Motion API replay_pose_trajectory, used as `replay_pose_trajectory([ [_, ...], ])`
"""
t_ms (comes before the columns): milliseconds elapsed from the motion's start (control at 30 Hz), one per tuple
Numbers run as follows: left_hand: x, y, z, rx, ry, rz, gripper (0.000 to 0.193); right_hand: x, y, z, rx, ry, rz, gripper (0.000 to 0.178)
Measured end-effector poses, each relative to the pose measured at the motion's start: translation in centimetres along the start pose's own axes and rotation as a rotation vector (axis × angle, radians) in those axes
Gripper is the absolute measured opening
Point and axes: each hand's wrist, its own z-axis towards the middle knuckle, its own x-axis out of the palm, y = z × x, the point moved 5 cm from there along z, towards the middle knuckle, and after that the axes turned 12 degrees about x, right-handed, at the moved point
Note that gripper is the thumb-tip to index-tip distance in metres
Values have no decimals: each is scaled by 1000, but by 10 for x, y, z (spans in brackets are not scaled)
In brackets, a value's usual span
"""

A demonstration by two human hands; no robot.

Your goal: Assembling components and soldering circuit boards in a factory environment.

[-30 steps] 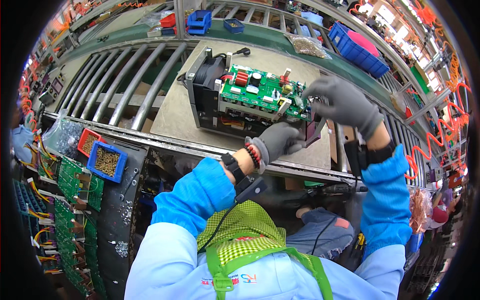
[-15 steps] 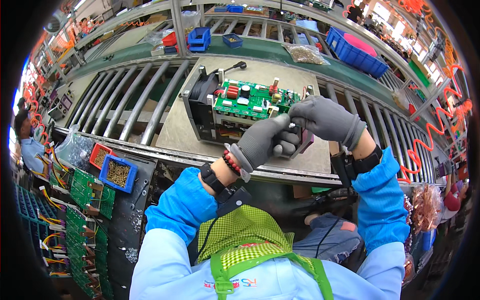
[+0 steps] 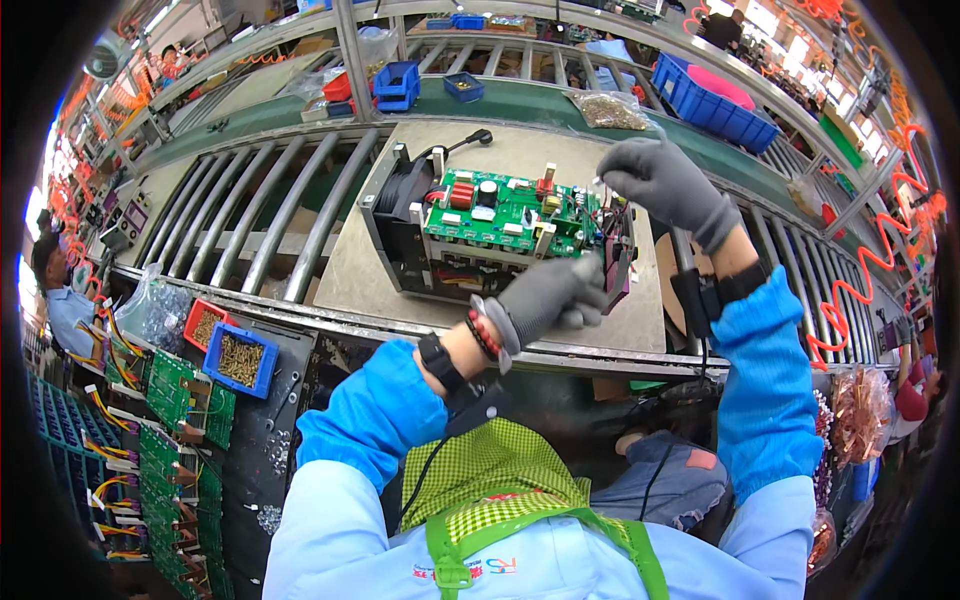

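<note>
On the board stands a black-framed device [image 3: 405,262] with a green circuit board [image 3: 480,228] on top. A dark purple end panel [image 3: 618,275] forms its right end, and thin wires run beside it. My right hand [image 3: 672,188], in a grey glove, is raised above that end, fingertips pinched on a small white connector [image 3: 598,182]. My left hand [image 3: 545,302], gloved alike, is at the device's front right corner, beside the end panel. Its fingers are partly curled and blurred; whether they grip anything is hidden.
A pale board [image 3: 345,275] lies under the device, across the roller conveyor [image 3: 255,205]. Left of me are a blue bin of screws [image 3: 240,360], a red bin [image 3: 205,322] and several green circuit boards [image 3: 165,480]. A coiled orange hose [image 3: 850,290] hangs at right.
My right hand has moved up and away from my left, carrying the small white connector. The left hand has dropped slightly and shifted right, uncovering the board's right end.
</note>
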Motion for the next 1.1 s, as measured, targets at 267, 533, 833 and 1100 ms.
replay_pose_trajectory([
  [267, -15, 45, 44, 181, -267, -518, 25, 44, -52, 68, -72, 86, -447, 15],
  [533, -15, 53, 53, 199, -225, -741, 19, 46, -61, 75, -78, 185, -393, 14],
  [833, -16, 51, 52, 198, -258, -722, 22, 45, -70, 73, -45, 255, -358, 15],
  [1100, -15, 53, 51, 185, -255, -716, 21, 51, -68, 75, -94, 266, -401, 14],
])
